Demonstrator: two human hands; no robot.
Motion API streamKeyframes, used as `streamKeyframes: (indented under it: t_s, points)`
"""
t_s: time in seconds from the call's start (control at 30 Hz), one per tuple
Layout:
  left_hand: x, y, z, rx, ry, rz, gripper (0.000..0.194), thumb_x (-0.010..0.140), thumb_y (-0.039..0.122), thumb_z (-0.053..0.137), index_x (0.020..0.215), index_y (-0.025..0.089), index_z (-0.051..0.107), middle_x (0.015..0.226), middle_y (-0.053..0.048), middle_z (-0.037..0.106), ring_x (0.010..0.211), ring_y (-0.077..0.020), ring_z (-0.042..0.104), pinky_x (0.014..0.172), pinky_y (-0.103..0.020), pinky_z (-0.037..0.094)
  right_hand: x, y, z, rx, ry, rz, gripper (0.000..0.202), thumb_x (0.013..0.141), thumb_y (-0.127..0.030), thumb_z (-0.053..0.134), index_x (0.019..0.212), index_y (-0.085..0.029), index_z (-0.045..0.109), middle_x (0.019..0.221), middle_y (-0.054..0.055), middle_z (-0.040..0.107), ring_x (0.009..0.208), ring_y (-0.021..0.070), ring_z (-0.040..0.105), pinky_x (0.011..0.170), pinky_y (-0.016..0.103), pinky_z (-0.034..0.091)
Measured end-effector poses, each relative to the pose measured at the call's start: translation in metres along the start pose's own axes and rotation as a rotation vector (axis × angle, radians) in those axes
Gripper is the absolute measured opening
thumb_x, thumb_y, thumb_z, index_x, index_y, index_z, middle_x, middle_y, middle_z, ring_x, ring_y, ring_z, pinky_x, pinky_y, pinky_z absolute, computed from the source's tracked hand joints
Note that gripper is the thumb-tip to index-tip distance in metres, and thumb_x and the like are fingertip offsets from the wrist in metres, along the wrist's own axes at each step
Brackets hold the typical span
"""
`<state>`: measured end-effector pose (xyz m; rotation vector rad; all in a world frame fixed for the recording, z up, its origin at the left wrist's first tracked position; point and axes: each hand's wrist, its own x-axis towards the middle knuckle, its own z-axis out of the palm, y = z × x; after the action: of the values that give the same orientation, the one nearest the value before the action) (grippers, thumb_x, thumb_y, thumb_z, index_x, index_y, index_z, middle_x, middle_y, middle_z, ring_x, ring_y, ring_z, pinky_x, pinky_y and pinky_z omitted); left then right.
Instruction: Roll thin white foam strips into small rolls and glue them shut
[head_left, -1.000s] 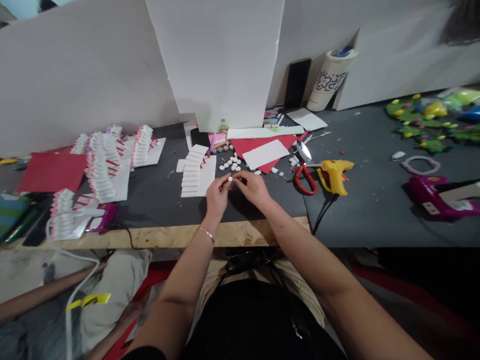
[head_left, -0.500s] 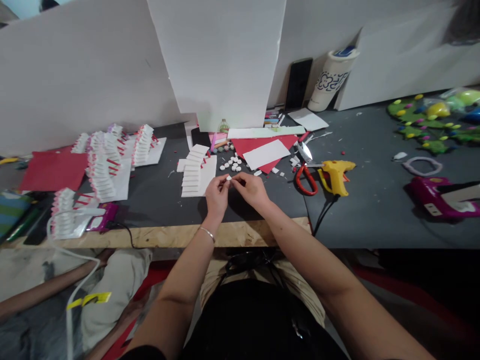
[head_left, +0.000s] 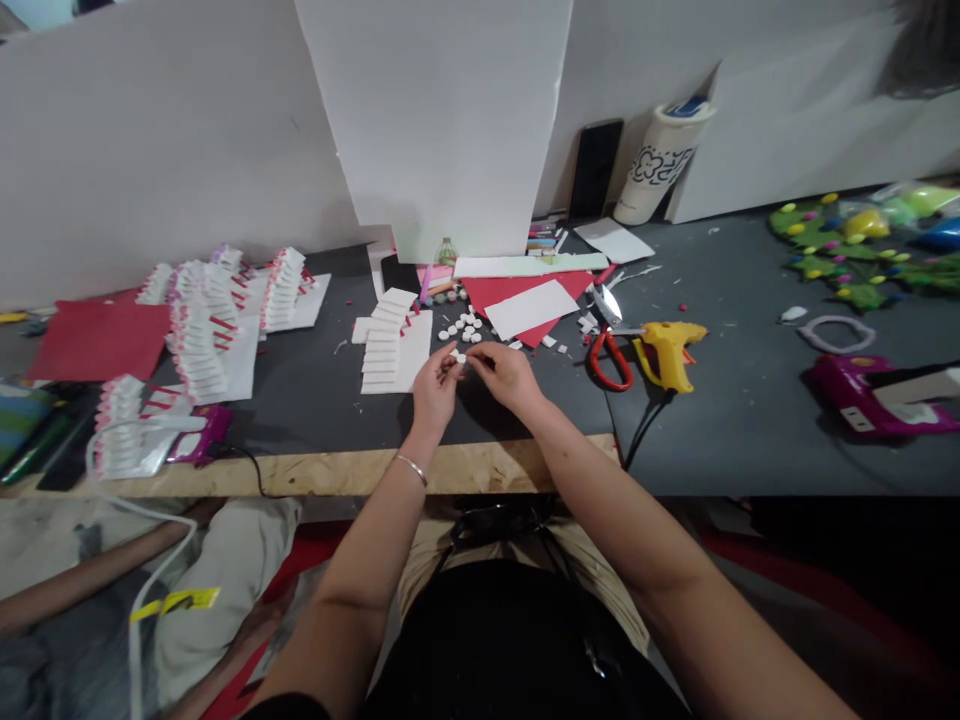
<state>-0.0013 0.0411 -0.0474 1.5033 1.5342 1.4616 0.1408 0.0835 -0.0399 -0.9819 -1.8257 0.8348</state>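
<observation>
Near the front edge of the bench [head_left: 315, 405], the left hand [head_left: 435, 388] and right hand [head_left: 510, 374] pinch a white piece [head_left: 461, 358] between nearly closed fingertips, probably light and soft, best held by its rim.

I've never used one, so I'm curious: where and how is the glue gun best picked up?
Probably by its handle, coming from the near right side. The glue gun lies with its handle toward the table edge, the cord trailing from the handle's end. The scissors lie close on its left, so that side looks tighter.
</observation>
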Motion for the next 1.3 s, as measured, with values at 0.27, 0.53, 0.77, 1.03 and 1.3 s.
streamKeyframes:
  t_s: [0.27,0.53,0.77,1.03,1.3]
  points:
    - [-0.002,0.005,-0.003,0.203,0.039,0.122,0.02,0.093,0.032,0.057,0.102,0.019,0.07,0.09,-0.006,0.069,0.069,-0.0143,0.065,0.07,-0.029,0.055,-0.002,-0.006,0.0,-0.002,0.041,0.114,0.013,0.084,-0.029,0.061,0.075,-0.021,0.067,0.073,0.001,0.071,0.066,0.0165,0.063,0.064,0.027,0.045]
    - [-0.002,0.004,-0.002,0.166,0.02,0.069,0.018,0.091,0.03,0.06,0.101,0.019,0.07,0.094,-0.007,0.07,0.077,-0.0159,0.067,0.073,-0.03,0.056,-0.001,-0.008,-0.001,0.013,0.023,0.097,0.013,0.084,-0.027,0.057,0.076,-0.021,0.067,0.074,0.001,0.071,0.067,0.0158,0.063,0.066,0.026,0.046]
    - [-0.002,0.006,0.0,0.021,0.068,-0.009,0.021,0.085,0.037,0.067,0.095,0.018,0.071,0.092,-0.008,0.072,0.08,-0.0173,0.068,0.076,-0.03,0.056,-0.002,-0.008,-0.002,0.032,-0.001,0.048,0.015,0.085,-0.027,0.056,0.08,-0.021,0.069,0.077,0.002,0.072,0.07,0.0168,0.064,0.069,0.028,0.048]
    - [0.003,0.008,-0.003,-0.383,-0.009,-0.392,0.031,0.069,0.038,0.08,0.088,0.015,0.071,0.068,-0.001,0.068,0.058,-0.0107,0.061,0.06,-0.025,0.054,-0.001,-0.006,-0.007,0.103,0.068,0.12,0.021,0.086,-0.037,0.054,0.08,-0.021,0.067,0.074,0.002,0.07,0.066,0.0167,0.062,0.066,0.029,0.049]
    - [-0.006,0.019,-0.004,-0.197,0.05,-0.146,0.026,0.078,0.04,0.073,0.091,0.017,0.07,0.078,-0.002,0.066,0.067,-0.0126,0.062,0.067,-0.028,0.052,-0.001,-0.009,-0.01,0.206,0.031,0.11,0.026,0.087,-0.036,0.051,0.1,-0.021,0.066,0.091,0.005,0.072,0.075,0.0163,0.063,0.066,0.029,0.049]
